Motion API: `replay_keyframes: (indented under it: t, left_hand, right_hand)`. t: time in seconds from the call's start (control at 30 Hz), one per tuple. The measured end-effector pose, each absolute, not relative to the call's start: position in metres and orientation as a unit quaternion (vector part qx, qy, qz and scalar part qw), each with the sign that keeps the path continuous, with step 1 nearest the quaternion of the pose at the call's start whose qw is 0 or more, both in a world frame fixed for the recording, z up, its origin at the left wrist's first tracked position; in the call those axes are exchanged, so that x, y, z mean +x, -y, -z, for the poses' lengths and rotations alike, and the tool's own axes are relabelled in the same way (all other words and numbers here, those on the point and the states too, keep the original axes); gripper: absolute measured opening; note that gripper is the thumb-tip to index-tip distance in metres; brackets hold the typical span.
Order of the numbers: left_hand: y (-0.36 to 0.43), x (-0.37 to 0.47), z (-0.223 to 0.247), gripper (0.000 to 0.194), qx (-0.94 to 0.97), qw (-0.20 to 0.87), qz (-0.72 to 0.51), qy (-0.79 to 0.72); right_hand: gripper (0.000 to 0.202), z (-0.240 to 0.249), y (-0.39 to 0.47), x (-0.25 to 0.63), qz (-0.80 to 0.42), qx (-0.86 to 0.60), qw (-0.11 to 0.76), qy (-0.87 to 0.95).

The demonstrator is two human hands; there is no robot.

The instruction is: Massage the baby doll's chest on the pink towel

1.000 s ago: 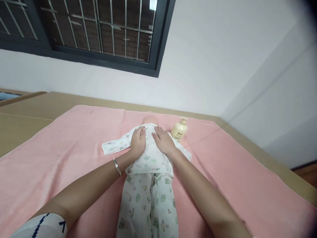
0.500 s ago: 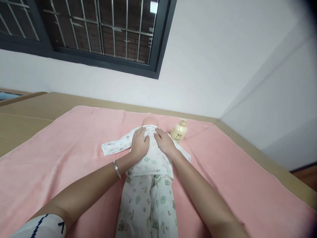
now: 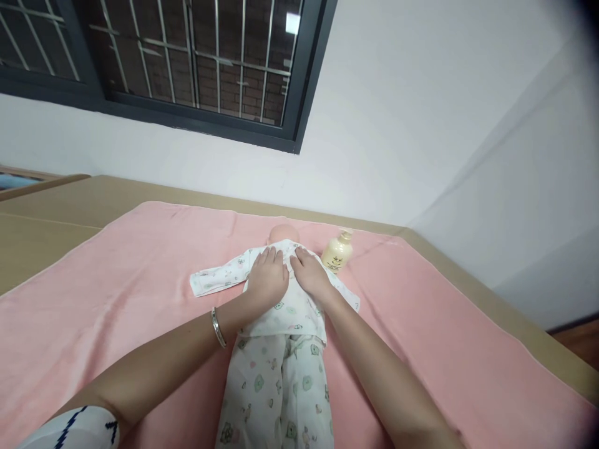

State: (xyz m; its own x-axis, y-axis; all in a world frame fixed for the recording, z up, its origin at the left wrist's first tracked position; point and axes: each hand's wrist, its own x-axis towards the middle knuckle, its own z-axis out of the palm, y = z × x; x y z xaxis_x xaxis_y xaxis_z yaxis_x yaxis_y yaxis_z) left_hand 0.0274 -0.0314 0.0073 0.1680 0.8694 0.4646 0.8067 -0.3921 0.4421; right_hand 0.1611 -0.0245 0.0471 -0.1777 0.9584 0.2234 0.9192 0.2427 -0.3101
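Pink blanket (image 3: 116, 268) lay on tan surface (image 3: 56, 249) below dk window (image 3: 191, 121). Doll (image 3: 284, 234) was mid-blanket nr pump btl (image 3: 337, 248); L hand (image 3: 269, 277) & R hand (image 3: 309, 271) lay flat, uncurled, on its shirt (image 3: 299, 315). Trousers (image 3: 304, 386) ran off btm edge; btl label (image 3: 335, 262) was illegible.

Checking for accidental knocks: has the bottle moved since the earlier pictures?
No. Judged against the pink blanket, the bottle keeps its place.

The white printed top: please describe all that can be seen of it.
The white top, seemingly soft cloth with small greenish prints, is on a doll lying on a pink sheet. Its sleeves spread outward, one partly behind the right forearm; its hem overlaps the trousers. The left hand and right hand rest on its upper part.
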Motion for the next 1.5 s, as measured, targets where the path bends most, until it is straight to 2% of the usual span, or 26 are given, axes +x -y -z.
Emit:
replay_keyframes:
  t: [0.27, 0.53, 0.8, 1.07, 1.5]
  left_hand:
    - [0.001, 0.004, -0.021, 0.037, 0.776, 0.141, -0.342, -0.511]
    - [0.031, 0.022, -0.015, 0.048, 0.789, 0.042, -0.299, -0.535]
    - [0.009, 0.008, -0.025, 0.038, 0.784, 0.13, -0.301, -0.527]
    - [0.012, 0.016, -0.012, 0.049, 0.767, 0.097, -0.306, -0.556]
    - [0.014, 0.017, -0.011, 0.047, 0.764, 0.077, -0.316, -0.558]
  right_hand:
    - [0.049, -0.049, 0.063, 0.134, 0.03, -0.618, 0.133, 0.775]
    - [0.043, -0.049, 0.025, 0.165, -0.055, -0.604, 0.159, 0.779]
    - [0.058, -0.051, 0.061, 0.133, -0.012, -0.61, 0.099, 0.786]
    - [0.047, -0.045, 0.027, 0.16, -0.058, -0.593, 0.189, 0.78]
    - [0.045, -0.032, 0.02, 0.161, -0.042, -0.605, 0.21, 0.767]
